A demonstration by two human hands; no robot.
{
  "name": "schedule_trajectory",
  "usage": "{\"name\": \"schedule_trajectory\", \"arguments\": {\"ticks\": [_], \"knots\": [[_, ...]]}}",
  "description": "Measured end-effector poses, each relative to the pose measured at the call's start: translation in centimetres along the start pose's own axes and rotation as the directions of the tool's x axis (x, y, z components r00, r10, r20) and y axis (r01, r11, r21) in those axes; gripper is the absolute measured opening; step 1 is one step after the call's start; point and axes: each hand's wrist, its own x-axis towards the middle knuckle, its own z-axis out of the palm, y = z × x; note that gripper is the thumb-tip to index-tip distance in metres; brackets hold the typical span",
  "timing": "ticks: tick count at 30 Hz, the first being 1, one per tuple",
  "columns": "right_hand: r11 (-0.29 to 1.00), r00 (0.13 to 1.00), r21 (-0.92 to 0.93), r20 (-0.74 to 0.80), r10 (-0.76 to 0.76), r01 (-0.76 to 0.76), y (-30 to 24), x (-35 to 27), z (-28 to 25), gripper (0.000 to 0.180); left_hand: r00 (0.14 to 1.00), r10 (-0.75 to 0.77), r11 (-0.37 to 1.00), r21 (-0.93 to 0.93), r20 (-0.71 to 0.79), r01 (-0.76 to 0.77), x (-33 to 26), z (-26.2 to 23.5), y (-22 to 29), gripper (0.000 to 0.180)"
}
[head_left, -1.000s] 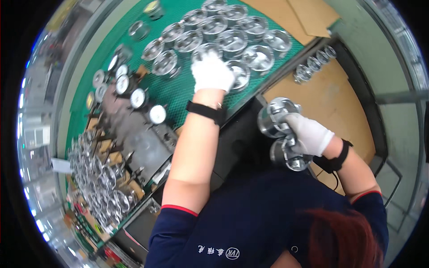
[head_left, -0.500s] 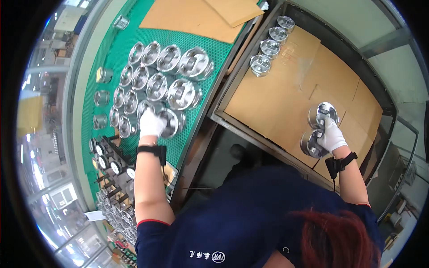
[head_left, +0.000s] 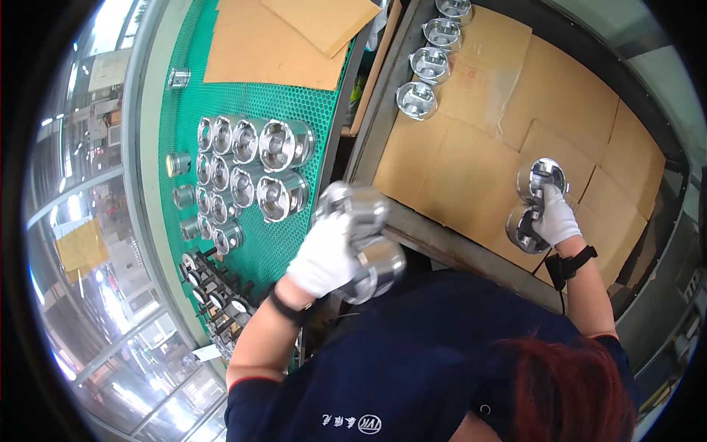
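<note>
My gloved left hand (head_left: 324,254) grips two shiny metal pistons (head_left: 377,269), slightly blurred, over the gap between the green-matted table and the cardboard-lined bin. In my gloved right hand (head_left: 556,219) are two more pistons (head_left: 541,179), side by side, fingers hooked into their hollow ends, low over the cardboard (head_left: 471,173). Several pistons (head_left: 283,146) stand in close rows on the green mat (head_left: 283,247), hollow ends showing. A line of several pistons (head_left: 417,100) runs along the bin's left side.
Loose cardboard sheets (head_left: 272,51) lie at the mat's far end. Single pistons (head_left: 178,163) stand along its left edge. Nearer me is a dark rack (head_left: 221,295) with round white-faced parts. The bin's dark metal rim (head_left: 434,250) rises between table and cardboard.
My left hand has lifted two pistons from the near end of the rows and carried them right, off the mat. The right hand still holds its pair at nearly the same place.
</note>
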Motion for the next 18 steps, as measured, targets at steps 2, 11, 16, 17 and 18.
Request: {"name": "schedule_trajectory", "arguments": {"ticks": [2, 11, 16, 17, 18], "knots": [[1.000, 1.000, 0.017, -0.019, 0.018, -0.018, 0.5, 0.1, 0.4, 0.048, 1.000, 0.005, 0.999, 0.045, 0.023, -0.006, 4.1, 3.6, -0.9, 0.044], [0.975, 0.975, -0.022, -0.018, 0.221, -0.222, 1.3, -1.5, 0.6, 0.058, 0.907, -0.066, 0.870, 0.470, 0.417, -0.153, 15.3, 21.7, -13.7, 0.029], [0.961, 0.960, -0.018, 0.041, 0.278, -0.278, 1.0, 1.4, 1.2, 0.058, 0.897, -0.062, 0.856, 0.486, 0.438, -0.178, 16.4, 23.7, -16.9, 0.032], [0.961, 0.960, -0.019, 0.049, 0.276, -0.276, 1.0, 2.5, 1.3, 0.057, 0.903, -0.070, 0.866, 0.475, 0.424, -0.156, 16.3, 24.3, -17.2, 0.035], [0.961, 0.959, -0.015, 0.059, 0.276, -0.276, 0.8, 3.5, 1.3, 0.057, 0.914, -0.041, 0.836, 0.514, 0.405, -0.190, 15.7, 25.4, -17.8, 0.039]]}}
